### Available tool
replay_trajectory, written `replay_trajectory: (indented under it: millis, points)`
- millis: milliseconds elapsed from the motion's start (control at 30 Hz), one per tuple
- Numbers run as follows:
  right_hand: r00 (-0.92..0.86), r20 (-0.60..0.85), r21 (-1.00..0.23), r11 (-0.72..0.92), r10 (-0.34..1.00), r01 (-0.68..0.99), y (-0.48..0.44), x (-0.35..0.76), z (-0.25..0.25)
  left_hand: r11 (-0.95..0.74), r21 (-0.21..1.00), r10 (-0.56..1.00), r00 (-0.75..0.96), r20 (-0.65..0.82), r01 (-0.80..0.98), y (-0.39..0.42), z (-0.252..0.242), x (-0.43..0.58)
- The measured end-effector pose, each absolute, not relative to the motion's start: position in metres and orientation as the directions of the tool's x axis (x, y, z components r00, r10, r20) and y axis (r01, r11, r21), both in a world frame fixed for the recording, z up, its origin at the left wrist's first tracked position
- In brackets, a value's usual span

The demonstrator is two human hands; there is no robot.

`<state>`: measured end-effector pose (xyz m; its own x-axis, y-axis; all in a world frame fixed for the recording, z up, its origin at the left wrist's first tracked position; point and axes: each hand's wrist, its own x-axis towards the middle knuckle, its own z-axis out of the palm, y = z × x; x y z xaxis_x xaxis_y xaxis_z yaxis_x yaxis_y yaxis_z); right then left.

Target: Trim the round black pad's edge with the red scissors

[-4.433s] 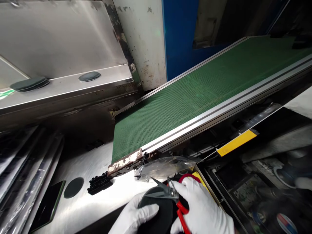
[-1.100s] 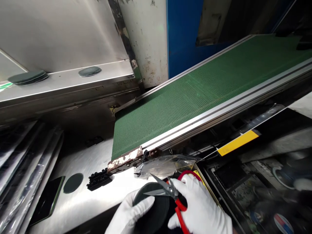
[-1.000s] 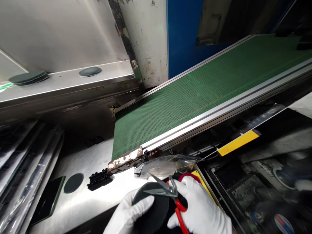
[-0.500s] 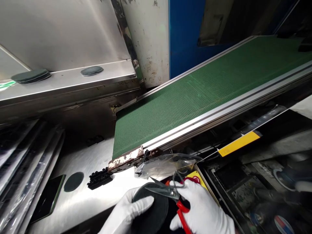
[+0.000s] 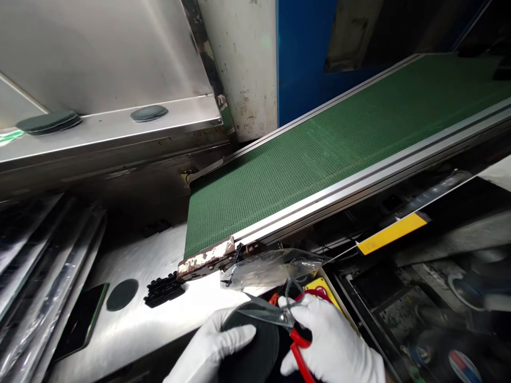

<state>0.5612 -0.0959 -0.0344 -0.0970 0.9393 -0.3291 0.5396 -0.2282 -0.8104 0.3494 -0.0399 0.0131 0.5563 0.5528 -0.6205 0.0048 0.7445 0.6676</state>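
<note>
My left hand (image 5: 217,346), in a white glove, grips a dark round disc (image 5: 255,348) by its left edge, thumb on top. Red-handled scissors (image 5: 299,346) are held in my white-gloved right hand (image 5: 333,338). Their grey blades are parted and lie at the disc's upper edge, one blade over its face. A thin dark curled strip (image 5: 293,298) stands at the fingers of my right hand near the scissors' pivot. The lower part of the disc runs into dark shadow.
A green conveyor belt (image 5: 287,170) slopes up to the right. A small dark disc (image 5: 122,294), black plastic pieces (image 5: 164,290) and a phone-like slab (image 5: 82,322) lie on the metal bench. Plastic-wrapped sheets (image 5: 48,282) stand at left; more discs (image 5: 149,113) rest on a ledge.
The scissor blades have closed a little further over the disc's edge. My left hand and the disc have shifted slightly right.
</note>
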Motion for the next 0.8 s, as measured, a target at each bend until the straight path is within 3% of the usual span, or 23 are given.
replay_trajectory:
  millis: [200, 367, 600, 800]
  points:
    - [-0.09, -0.254, -0.699, -0.118, 0.963, 0.706, -0.095, 0.554, -0.041, 0.774, 0.632, 0.539, 0.553, -0.635, -0.029, -0.039, 0.009, 0.349]
    - [-0.08, -0.254, -0.733, -0.138, 0.964, 0.666, -0.095, 0.553, -0.039, 0.76, 0.649, 0.548, 0.567, -0.615, -0.031, -0.042, 0.007, 0.348]
    - [-0.116, -0.312, -0.799, -0.194, 0.943, 0.569, -0.097, 0.56, -0.035, 0.717, 0.688, 0.537, 0.54, -0.648, 0.113, -0.039, 0.018, 0.351]
    - [-0.12, -0.274, -0.748, -0.133, 0.954, 0.65, -0.095, 0.561, -0.032, 0.701, 0.694, 0.505, 0.575, -0.643, 0.161, -0.035, 0.028, 0.353]
